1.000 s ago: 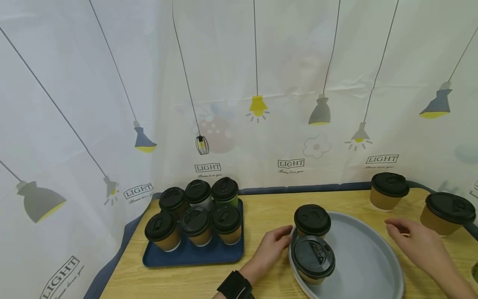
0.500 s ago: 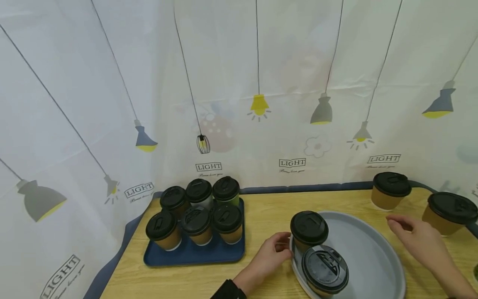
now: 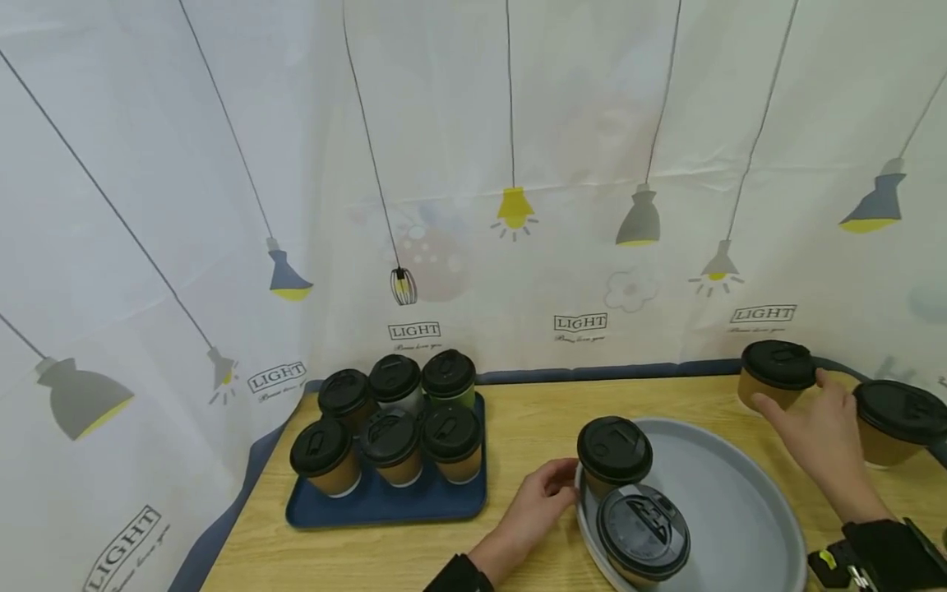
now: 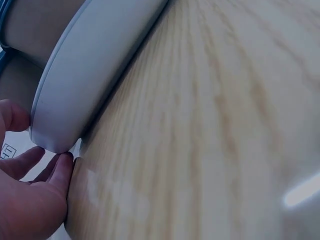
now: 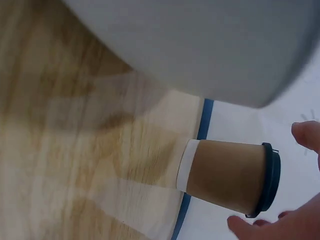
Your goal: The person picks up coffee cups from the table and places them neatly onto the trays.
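My left hand (image 3: 534, 508) grips the left rim of a round grey tray (image 3: 728, 493), with its fingertips on the tray's wall (image 4: 95, 70) in the left wrist view. Two lidded paper coffee cups stand on the tray's left side: a rear one with a black lid (image 3: 614, 448) and a front one with a shinier lid (image 3: 645, 530). My right hand (image 3: 819, 440) reaches to a brown coffee cup (image 3: 765, 396) at the back right. In the right wrist view, thumb and fingers are spread on either side of that cup's lid (image 5: 270, 181), apart from it.
A blue rectangular tray (image 3: 385, 514) with several lidded cups stands at the left. Another coffee cup (image 3: 884, 440) is close to my right hand on its right. A printed cloth (image 3: 555, 164) hangs behind the wooden table (image 3: 525, 419).
My right hand has moved back and spread its fingers toward the back right cup. The front cup on the round tray shifted right earlier, then stayed. My left hand remains at the rim.
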Demonstrator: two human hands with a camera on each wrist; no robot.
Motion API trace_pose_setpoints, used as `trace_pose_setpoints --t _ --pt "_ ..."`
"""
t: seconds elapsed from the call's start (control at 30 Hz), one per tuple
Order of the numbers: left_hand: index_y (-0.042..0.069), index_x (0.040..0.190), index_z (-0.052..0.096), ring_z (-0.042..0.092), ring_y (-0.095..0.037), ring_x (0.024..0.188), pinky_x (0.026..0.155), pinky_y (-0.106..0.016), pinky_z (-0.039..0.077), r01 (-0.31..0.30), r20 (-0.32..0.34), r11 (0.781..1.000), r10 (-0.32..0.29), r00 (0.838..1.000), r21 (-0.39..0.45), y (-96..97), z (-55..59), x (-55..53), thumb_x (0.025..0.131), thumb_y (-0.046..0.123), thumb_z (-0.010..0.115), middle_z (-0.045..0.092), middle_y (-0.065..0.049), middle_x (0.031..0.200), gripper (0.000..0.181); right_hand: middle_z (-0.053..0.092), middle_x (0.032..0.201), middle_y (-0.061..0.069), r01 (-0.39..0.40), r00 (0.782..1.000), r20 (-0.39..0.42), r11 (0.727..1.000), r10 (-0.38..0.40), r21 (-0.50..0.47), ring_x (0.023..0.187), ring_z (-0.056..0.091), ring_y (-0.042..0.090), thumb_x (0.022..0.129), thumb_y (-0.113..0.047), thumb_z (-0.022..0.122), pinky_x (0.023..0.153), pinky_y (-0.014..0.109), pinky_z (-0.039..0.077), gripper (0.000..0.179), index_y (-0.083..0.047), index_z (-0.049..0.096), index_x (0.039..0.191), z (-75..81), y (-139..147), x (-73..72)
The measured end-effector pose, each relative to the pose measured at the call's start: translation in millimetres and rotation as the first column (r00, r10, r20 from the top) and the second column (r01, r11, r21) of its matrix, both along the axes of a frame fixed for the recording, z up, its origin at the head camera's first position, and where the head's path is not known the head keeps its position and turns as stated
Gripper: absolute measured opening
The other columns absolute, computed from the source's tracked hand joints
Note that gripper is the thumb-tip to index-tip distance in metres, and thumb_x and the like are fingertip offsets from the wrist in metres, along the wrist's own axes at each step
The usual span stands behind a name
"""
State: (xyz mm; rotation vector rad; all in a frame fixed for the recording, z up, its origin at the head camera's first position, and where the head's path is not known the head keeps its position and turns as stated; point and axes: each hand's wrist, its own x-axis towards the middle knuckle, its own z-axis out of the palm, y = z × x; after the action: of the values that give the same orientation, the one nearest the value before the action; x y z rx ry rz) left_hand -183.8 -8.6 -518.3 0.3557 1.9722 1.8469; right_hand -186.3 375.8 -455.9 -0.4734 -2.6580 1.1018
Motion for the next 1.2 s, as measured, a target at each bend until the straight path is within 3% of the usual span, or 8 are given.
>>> trace_pose_setpoints --t 0.1,0.23,0.43,0.73,0.93,1.2 --pt "0.002 0.146 0.055 0.059 -0.020 0.123 0.101 -0.037 0.050 0.005 0.005 1.000 -0.005 1.000 0.011 0.2 -1.9 -0.3 0.101 0.010 0.058 0.061 -0.007 0.137 0.046 -0.009 0.154 0.052 0.014 1.000 0.023 1.000 -0.014 0.003 0.138 0.007 0.072 0.100 -0.053 0.060 0.101 0.083 0.024 0.115 0.016 -0.012 0.155 -1.7 1.6 -6.6" --pt "0.003 0.145 0.055 0.059 -0.018 0.123 0.100 -0.035 0.051 0.002 0.026 1.000 -0.003 1.000 0.024 0.2 -2.7 -0.8 0.101 0.010 0.059 0.062 -0.006 0.136 0.045 -0.012 0.154 0.052 0.005 1.000 0.008 1.000 -0.005 0.003 0.141 -0.003 0.071 0.098 -0.054 0.062 0.104 0.083 0.020 0.120 0.016 -0.017 0.154 -6.8 7.2 -15.2" --pt "0.005 0.145 0.056 0.059 -0.018 0.123 0.101 -0.036 0.051 0.007 0.052 1.000 -0.009 0.999 0.026 -0.7 -1.4 -0.7 0.100 0.011 0.060 0.062 -0.004 0.136 0.045 -0.013 0.153 0.053 -0.022 1.000 0.007 0.999 0.022 -0.024 0.141 -0.008 0.071 0.095 -0.054 0.066 0.108 0.083 0.009 0.125 0.015 -0.021 0.153 -12.7 21.0 -28.0" --pt "0.005 0.144 0.056 0.060 -0.016 0.122 0.101 -0.033 0.051 0.017 0.044 1.000 -0.018 0.999 0.023 -2.1 -3.0 1.0 0.101 0.010 0.060 0.062 -0.003 0.135 0.044 -0.019 0.154 0.049 0.027 0.998 0.056 0.997 -0.023 -0.074 0.142 -0.009 0.069 0.091 -0.056 0.069 0.109 0.082 0.010 0.132 0.008 -0.028 0.154 -24.5 29.7 -40.3" --pt "0.006 0.144 0.056 0.059 -0.015 0.122 0.102 -0.033 0.051 0.013 0.043 1.000 -0.013 0.999 0.020 -3.2 -2.6 1.5 0.101 0.012 0.060 0.062 -0.002 0.135 0.044 -0.006 0.154 0.051 0.113 0.992 0.066 0.992 -0.109 -0.056 0.144 0.004 0.068 0.091 -0.056 0.070 0.111 0.079 0.016 0.129 0.007 -0.022 0.156 -30.0 26.4 -47.9" --pt "0.007 0.144 0.057 0.059 -0.015 0.123 0.102 -0.034 0.051 0.004 0.042 1.000 -0.005 0.999 0.019 -4.3 -2.2 -0.2 0.101 0.012 0.061 0.062 -0.002 0.135 0.043 0.016 0.146 0.057 0.091 0.995 0.048 0.996 -0.090 -0.018 0.133 0.026 0.071 0.092 -0.052 0.070 0.106 0.078 0.026 0.124 0.011 -0.014 0.156 -32.5 27.4 -52.4"
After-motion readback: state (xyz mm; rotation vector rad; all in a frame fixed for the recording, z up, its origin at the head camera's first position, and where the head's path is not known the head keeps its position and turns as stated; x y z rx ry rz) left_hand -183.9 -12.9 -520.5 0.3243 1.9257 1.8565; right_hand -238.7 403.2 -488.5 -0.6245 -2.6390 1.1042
